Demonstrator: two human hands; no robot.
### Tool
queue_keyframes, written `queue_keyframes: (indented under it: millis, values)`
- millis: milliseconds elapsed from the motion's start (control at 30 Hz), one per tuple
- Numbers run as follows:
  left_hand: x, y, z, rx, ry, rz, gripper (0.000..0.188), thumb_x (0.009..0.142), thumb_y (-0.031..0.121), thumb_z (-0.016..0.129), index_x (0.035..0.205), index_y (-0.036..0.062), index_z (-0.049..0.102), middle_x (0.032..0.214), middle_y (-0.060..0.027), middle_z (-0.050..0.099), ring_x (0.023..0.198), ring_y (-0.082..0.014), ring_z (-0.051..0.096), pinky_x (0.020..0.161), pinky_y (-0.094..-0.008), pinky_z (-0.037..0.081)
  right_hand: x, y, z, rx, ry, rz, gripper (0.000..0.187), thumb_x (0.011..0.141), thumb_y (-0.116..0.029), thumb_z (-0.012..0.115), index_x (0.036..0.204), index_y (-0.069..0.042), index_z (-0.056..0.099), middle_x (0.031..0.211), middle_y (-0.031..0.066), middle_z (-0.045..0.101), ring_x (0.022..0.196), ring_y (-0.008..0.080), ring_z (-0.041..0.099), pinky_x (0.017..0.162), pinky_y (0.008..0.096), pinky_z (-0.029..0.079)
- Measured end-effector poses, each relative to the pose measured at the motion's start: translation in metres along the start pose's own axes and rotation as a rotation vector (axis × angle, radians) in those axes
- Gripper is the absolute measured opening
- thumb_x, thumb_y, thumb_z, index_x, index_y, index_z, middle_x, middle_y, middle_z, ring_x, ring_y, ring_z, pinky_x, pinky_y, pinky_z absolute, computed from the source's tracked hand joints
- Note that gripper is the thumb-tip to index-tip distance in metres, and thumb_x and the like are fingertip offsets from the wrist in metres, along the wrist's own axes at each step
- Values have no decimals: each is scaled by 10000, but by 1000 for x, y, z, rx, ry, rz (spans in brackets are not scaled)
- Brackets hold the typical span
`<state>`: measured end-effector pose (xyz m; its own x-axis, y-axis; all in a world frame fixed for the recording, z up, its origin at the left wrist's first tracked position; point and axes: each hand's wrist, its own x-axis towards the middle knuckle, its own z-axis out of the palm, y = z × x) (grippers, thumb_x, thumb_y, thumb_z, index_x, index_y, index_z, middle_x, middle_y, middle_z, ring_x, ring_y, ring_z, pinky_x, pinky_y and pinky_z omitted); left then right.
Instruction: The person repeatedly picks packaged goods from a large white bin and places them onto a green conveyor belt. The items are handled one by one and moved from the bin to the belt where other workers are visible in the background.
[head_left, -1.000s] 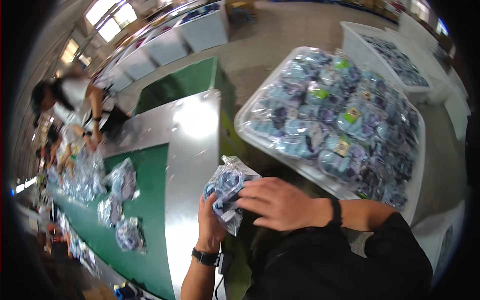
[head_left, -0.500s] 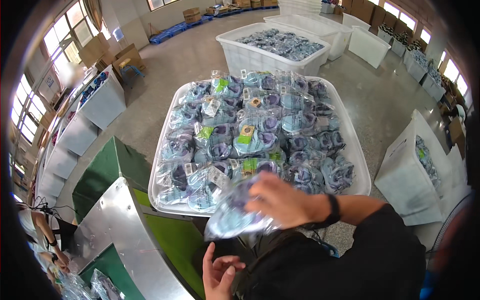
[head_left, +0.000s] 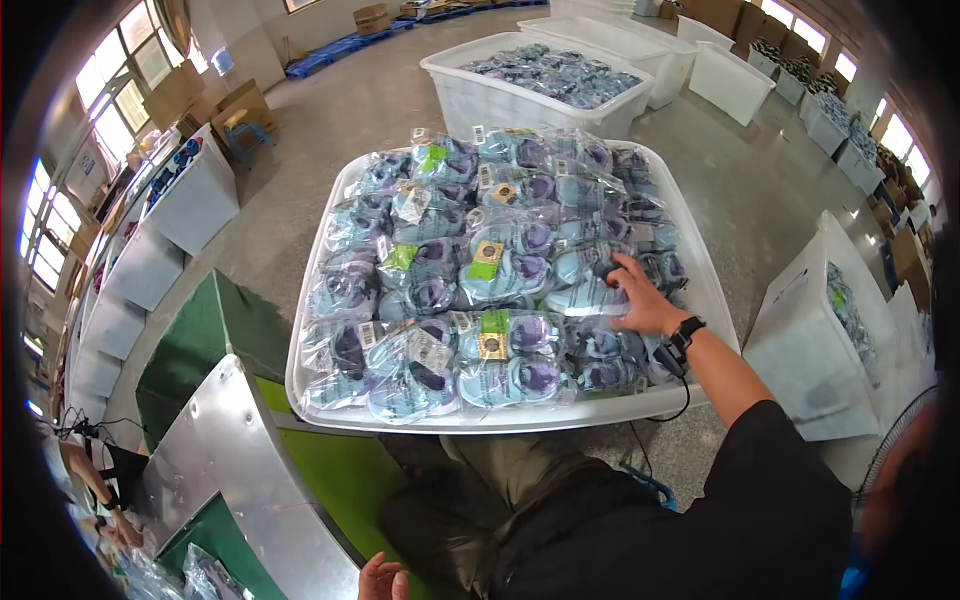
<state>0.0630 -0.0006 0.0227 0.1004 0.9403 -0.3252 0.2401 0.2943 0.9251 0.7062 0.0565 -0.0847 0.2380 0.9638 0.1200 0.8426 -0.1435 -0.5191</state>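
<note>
Resting R hand (head_left: 637,297) on bagged blue shoes (head_left: 578,298), rt of ctr in white tub (head_left: 540,418) amid other bagged prs (head_left: 510,375), fingers bent over rt end, can't tell if gripping, w/ L hand (head_left: 383,580) released, loosely curled, btm edge, nr metal desk (head_left: 235,455).

Wearer's hands (head_left: 645,300): two; near tray (head_left: 560,418): one; bagged shoe pairs (head_left: 510,380): roughly twenty.
</note>
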Motion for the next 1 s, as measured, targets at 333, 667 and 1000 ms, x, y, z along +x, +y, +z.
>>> queue_keyframes:
  millis: [333,667,1000]
  values:
    - [-22,-45,-44,153,211,108,429,978,67,773,1375,-24,638,1092,-108,756,1000,-184,745,927,-338,586,38,81,25,-373,-6,-156,861,733,-125,852,1503,-18,481,1653,252,338,1560,442,313,1289,483,298]
    - [-57,-146,-245,594,981,109,476,892,149,829,1326,21,678,1258,-165,686,1175,-325,657,1022,-426,516,49,31,-24,-81,47,-251,373,1001,-80,639,1364,-3,594,1528,165,555,1444,337,505,1225,432,353]
    - [-148,-298,-396,289,1719,-526,698,943,482,757,1322,-94,646,1317,-259,665,1194,-374,630,1071,-489,476,26,-135,0,-93,-7,-492,341,916,13,668,1255,10,636,1397,178,634,1348,350,580,1171,440,405]
